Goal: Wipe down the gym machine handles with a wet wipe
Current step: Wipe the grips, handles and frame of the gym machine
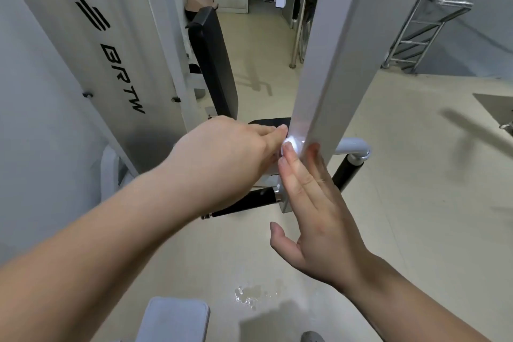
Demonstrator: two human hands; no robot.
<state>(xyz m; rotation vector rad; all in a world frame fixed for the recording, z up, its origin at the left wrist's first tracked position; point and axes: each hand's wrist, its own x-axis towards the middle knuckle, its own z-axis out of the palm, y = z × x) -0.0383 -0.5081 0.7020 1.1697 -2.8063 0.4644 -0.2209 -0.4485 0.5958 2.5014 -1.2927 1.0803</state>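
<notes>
Wet wipe [292, 144] mostly hidden; handle [249, 201] partly covered

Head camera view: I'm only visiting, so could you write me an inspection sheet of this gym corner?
Surface: beige floor, with a wet patch near the person.
Job's things: wet wipe at the edge of the white machine arm; left black handle and right black handle lower down.
Clutter: grey pad at the bottom edge.
Hands: left hand pinches the wipe; right hand touches the arm, fingers straight.
Cables: nothing seen.
Surroundings: black backrest, steel rack.
</notes>
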